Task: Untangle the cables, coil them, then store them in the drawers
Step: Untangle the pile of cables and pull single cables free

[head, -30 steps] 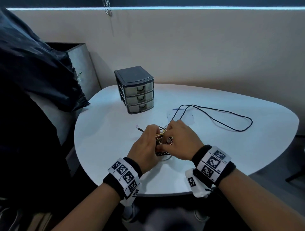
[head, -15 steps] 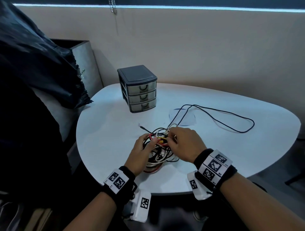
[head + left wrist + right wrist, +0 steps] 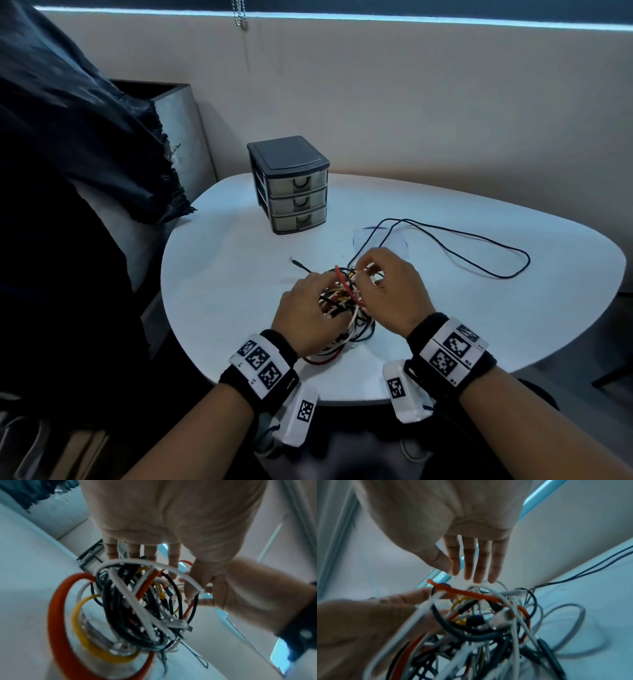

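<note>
Big rounded white desk [image 3: 222,274], lots of bare top on the right and toward the far edge. Grey three-drawer unit [image 3: 291,192] sits back left, all drawers closed. Cable tangle [image 3: 342,308] sits by the near edge, one black cable [image 3: 479,240] looping off right. Left hand [image 3: 308,315] lies on the tangle, fingers straightish. Right hand [image 3: 387,291] hovers, fingers extended, maybe brushing a strand, too blurry to say.
</note>
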`<action>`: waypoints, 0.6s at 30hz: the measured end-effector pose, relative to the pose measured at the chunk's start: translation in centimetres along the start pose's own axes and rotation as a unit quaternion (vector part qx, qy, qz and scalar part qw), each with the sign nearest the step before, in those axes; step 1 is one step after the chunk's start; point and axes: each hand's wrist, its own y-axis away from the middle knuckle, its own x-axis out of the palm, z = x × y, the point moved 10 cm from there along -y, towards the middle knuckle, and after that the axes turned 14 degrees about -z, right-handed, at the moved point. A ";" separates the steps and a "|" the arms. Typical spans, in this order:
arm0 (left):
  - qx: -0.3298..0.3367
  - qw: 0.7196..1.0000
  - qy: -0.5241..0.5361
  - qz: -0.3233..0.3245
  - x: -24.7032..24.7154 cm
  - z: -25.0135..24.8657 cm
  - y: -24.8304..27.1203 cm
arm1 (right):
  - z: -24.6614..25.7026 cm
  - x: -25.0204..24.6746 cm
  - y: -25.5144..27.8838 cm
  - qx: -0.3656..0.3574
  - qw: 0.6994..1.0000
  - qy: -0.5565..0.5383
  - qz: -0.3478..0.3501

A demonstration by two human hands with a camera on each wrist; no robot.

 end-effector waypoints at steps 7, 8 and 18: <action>0.052 0.991 -0.123 0.025 1.4 0.2 0.0 | 1.7 2.4 1.3 -0.111 0.967 0.109 0.201; 0.055 0.991 -0.122 0.025 1.5 0.3 0.1 | 1.6 2.5 1.4 -0.121 0.964 0.118 0.205; 0.041 0.986 0.045 -0.156 -2.5 1.1 -0.2 | 0.1 1.6 1.1 -0.108 0.975 0.129 0.145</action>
